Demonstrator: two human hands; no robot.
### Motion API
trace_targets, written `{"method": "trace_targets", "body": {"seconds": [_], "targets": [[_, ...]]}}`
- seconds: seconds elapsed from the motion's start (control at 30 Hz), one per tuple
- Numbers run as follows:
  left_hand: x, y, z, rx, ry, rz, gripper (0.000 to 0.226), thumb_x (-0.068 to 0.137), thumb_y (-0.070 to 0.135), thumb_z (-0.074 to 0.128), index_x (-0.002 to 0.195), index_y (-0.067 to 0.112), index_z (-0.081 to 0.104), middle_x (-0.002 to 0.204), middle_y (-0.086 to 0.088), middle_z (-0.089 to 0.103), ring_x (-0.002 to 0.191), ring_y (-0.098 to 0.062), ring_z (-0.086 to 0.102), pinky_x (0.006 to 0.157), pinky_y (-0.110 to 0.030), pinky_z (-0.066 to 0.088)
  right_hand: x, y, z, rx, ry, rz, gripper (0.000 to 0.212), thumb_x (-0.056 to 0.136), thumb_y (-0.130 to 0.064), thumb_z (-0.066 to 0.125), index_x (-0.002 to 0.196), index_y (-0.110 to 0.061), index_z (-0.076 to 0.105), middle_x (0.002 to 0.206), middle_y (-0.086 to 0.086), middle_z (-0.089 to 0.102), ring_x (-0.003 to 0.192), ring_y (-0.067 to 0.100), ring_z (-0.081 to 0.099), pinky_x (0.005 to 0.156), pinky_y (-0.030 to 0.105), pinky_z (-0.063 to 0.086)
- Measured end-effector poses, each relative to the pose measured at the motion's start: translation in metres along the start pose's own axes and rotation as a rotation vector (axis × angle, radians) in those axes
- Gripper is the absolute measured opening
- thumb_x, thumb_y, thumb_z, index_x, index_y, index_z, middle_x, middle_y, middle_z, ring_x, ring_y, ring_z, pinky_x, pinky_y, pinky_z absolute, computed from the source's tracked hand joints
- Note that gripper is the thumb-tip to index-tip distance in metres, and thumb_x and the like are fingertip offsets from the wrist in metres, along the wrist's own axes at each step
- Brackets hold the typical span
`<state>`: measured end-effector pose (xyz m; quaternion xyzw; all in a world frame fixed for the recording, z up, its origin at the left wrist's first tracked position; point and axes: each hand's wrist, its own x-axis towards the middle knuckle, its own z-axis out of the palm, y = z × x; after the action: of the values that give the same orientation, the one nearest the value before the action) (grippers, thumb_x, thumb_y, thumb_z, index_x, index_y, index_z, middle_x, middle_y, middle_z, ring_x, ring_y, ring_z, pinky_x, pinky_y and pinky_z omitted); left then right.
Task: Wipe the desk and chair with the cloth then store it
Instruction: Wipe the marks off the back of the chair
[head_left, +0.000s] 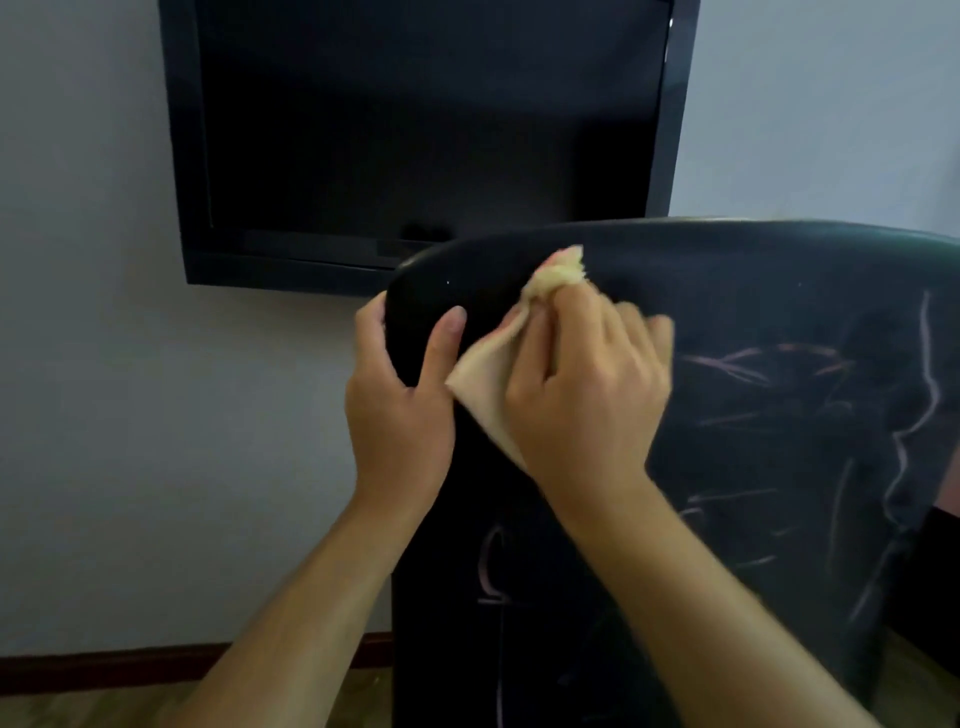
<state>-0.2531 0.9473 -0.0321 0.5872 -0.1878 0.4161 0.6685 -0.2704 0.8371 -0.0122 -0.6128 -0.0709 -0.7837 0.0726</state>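
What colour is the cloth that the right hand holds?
Pale cream-yellow cloth, seen in the head view.

- Looks like a room in a home or small office; can't tell which.
- Flat-screen TV (426, 130), black, switched off, mounted on a plain pale grey wall (88, 312).
- Dark wooden skirting board (104, 670) along wall base, w/ wood-look floor (78, 712) below.
- Black chair backrest (779, 415) close to camera, worn surface w/ pale scuff marks: ordinary seating, not lab or workshop gear.
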Motion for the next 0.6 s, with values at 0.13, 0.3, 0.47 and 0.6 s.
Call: {"method": "trace_targets", "body": {"seconds": [0.13, 0.3, 0.47, 0.6], "targets": [[-0.001, 0.001, -0.003, 0.006, 0.005, 0.014, 0.042, 0.093, 0.047, 0.064, 0.126, 0.023, 0.056, 0.108, 0.009, 0.069, 0.099, -0.003, 0.067, 0.084, -0.030, 0.057, -0.045, -0.011, -0.003, 0.011, -0.096, -0.125, 0.029, 0.097, -0.020, 0.054, 0.069, -0.013, 0.058, 0.061, 0.004, 0.052, 0.054, 0.025, 0.043, 0.060, 0.040, 0.031], [0.000, 0.002, 0.002, 0.002, -0.023, 0.013, 0.036, 0.095, 0.042, 0.061, 0.125, 0.024, 0.055, 0.103, 0.014, 0.067, 0.096, 0.002, 0.065, 0.080, -0.019, 0.055, -0.021, 0.060, -0.022, -0.133, 0.005, 0.063, 0.023, 0.093, -0.014, 0.055, 0.071, -0.010, 0.057, 0.058, 0.008, 0.050, 0.056, 0.030, 0.046, 0.063, 0.040, 0.033], [-0.006, 0.001, 0.008, 0.015, 0.039, 0.060, 0.043, 0.096, 0.047, 0.059, 0.129, 0.020, 0.052, 0.105, 0.017, 0.066, 0.097, 0.001, 0.064, 0.080, -0.022, 0.054, -0.027, 0.009, -0.010, -0.039, 0.043, 0.182, 0.017, 0.092, -0.012, 0.055, 0.077, -0.008, 0.062, 0.062, 0.008, 0.054, 0.060, 0.029, 0.046, 0.062, 0.040, 0.036], [-0.004, 0.001, 0.004, 0.016, 0.010, 0.069, 0.047, 0.093, 0.052, 0.060, 0.127, 0.020, 0.054, 0.105, 0.010, 0.069, 0.096, -0.004, 0.067, 0.080, -0.030, 0.057, -0.034, -0.017, -0.005, 0.031, -0.074, 0.014, 0.029, 0.096, -0.016, 0.052, 0.068, -0.012, 0.058, 0.056, 0.004, 0.051, 0.053, 0.022, 0.041, 0.054, 0.039, 0.035]]}}
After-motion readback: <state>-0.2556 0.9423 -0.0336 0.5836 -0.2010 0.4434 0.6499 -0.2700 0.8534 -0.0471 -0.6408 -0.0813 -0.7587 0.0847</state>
